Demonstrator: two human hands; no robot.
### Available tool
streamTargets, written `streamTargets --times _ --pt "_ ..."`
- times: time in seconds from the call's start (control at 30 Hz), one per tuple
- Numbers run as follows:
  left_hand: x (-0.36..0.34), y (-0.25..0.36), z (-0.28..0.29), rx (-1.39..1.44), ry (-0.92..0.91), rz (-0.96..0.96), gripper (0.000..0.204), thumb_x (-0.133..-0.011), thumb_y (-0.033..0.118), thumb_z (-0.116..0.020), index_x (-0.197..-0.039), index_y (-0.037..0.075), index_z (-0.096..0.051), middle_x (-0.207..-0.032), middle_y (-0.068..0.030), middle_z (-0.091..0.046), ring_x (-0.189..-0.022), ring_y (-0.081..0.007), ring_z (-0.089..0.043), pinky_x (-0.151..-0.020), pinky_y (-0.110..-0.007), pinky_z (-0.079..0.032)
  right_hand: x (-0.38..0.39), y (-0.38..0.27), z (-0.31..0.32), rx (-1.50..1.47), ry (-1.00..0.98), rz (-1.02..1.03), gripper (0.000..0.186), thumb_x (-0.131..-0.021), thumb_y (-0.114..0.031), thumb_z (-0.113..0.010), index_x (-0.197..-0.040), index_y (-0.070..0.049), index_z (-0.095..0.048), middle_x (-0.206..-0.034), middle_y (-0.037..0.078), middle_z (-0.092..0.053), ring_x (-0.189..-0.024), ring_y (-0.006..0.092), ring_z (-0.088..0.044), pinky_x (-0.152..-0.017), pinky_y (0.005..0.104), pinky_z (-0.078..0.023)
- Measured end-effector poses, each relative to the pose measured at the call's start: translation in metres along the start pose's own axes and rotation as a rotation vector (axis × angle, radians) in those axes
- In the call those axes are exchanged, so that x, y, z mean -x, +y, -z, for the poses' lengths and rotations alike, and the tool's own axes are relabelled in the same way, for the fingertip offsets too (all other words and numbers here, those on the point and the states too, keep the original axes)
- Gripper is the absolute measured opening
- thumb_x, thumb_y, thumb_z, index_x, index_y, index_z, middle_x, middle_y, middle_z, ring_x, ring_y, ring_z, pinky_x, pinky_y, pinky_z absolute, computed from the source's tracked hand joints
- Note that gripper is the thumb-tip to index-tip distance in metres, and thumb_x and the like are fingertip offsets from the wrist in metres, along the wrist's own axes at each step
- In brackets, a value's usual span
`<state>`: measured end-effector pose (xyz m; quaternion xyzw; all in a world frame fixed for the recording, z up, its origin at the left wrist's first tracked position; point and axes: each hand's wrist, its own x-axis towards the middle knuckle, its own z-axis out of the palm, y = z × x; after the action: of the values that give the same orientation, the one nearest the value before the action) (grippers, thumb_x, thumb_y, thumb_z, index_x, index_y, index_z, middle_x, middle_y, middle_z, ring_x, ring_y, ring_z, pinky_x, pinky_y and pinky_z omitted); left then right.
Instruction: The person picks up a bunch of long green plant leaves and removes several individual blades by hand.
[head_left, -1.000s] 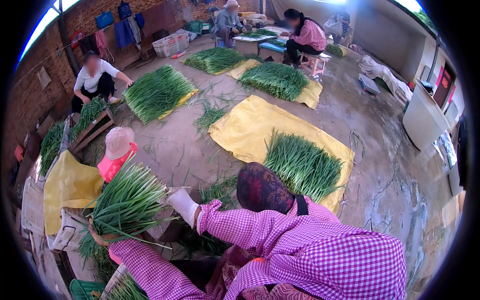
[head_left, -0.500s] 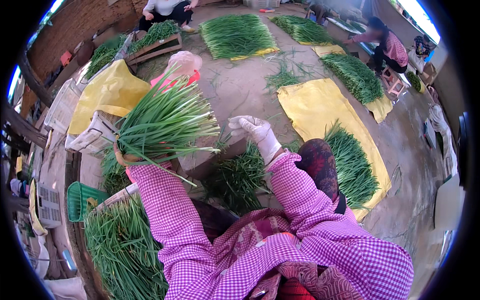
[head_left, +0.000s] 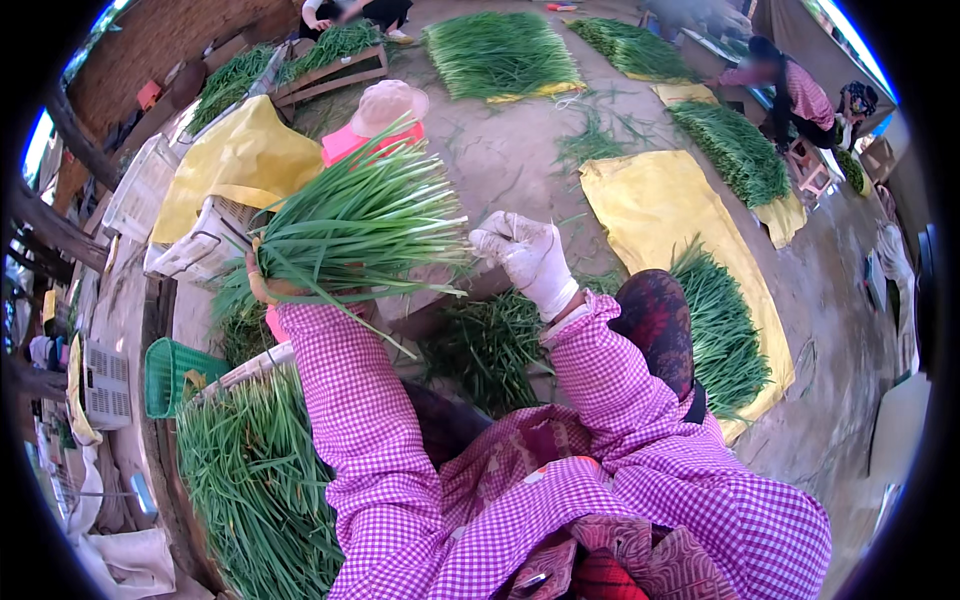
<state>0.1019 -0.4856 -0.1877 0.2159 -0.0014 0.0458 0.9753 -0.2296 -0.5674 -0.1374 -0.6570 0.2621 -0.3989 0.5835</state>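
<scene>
Bunch of green stalks (head_left: 370,225), one: raised, left hand (head_left: 266,287) wrapped round leafy end | long axis: roughly crosswise, pale ends rightward | right hand (head_left: 530,262), white-gloved: nearer pale ends, just beside, fingers half-curled; whether pinching anything, I cannot tell

No lettering, label, number or sign can be read anywhere, whether on the white plastic crate (head_left: 207,248), the green basket (head_left: 168,378), the yellow sheet (head_left: 655,200) or the white glove (head_left: 545,275) on the right hand (head_left: 525,252).
</scene>
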Motion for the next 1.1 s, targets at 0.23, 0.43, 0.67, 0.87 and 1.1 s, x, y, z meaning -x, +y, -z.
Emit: streamTargets --times 0.23,0.43,0.67,0.87,1.1 --pt "0.001 0.036 -0.004 0.102 -0.069 0.484 0.034 -0.081 0.023 -0.043 -0.104 0.001 -0.057 -0.103 -0.0158 -0.059 -0.094 -0.0311 -0.056 -0.088 -0.048 -0.044 -0.015 0.029 0.044 -0.347 0.138 -0.038 0.023 -0.086 -0.020 -0.058 -0.072 -0.002 -0.059 -0.066 0.004 -0.062 -0.057 0.0088 -0.055 -0.056 0.0227 -0.044" --pt "0.002 0.031 -0.005 0.047 -0.087 0.423 0.032 -0.082 0.021 -0.043 -0.101 0.001 -0.059 -0.099 -0.0148 -0.061 -0.091 -0.0296 -0.058 -0.085 -0.046 -0.046 -0.019 0.022 0.031 -0.070 0.206 0.121 0.017 -0.085 -0.017 -0.061 -0.088 0.000 -0.062 -0.082 0.005 -0.065 -0.074 0.0107 -0.059 -0.069 0.0242 -0.047" --pt "-0.005 0.030 0.000 0.097 -0.265 0.487 0.024 -0.085 0.019 -0.047 -0.092 0.001 -0.060 -0.090 -0.0115 -0.063 -0.084 -0.0239 -0.060 -0.081 -0.040 -0.049 -0.022 -0.008 -0.013 -0.099 0.070 0.185 0.014 -0.082 -0.007 -0.061 -0.094 0.000 -0.061 -0.082 0.003 -0.064 -0.077 0.0091 -0.058 -0.073 0.0231 -0.046" --pt "-0.018 0.026 0.017 0.027 -0.522 0.037 0.039 -0.087 0.028 -0.040 -0.108 -0.001 -0.055 -0.096 -0.0169 -0.063 -0.094 -0.0301 -0.060 -0.082 -0.046 -0.050 -0.026 0.018 0.032 -0.644 0.076 0.117 0.012 -0.086 -0.011 -0.056 -0.086 0.000 -0.061 -0.076 0.005 -0.064 -0.072 0.0101 -0.058 -0.072 0.0250 -0.045" --pt "-0.034 -0.026 0.055 -0.107 -0.564 -0.337 0.049 -0.089 0.033 -0.034 -0.122 -0.002 -0.044 -0.116 -0.0230 -0.053 -0.099 -0.0335 -0.057 -0.083 -0.050 -0.050 -0.030 0.035 0.025 0.193 0.267 0.216 0.034 -0.081 -0.024 -0.064 -0.110 -0.008 -0.059 -0.093 0.007 -0.065 -0.082 0.0155 -0.063 -0.075 0.0294 -0.048"
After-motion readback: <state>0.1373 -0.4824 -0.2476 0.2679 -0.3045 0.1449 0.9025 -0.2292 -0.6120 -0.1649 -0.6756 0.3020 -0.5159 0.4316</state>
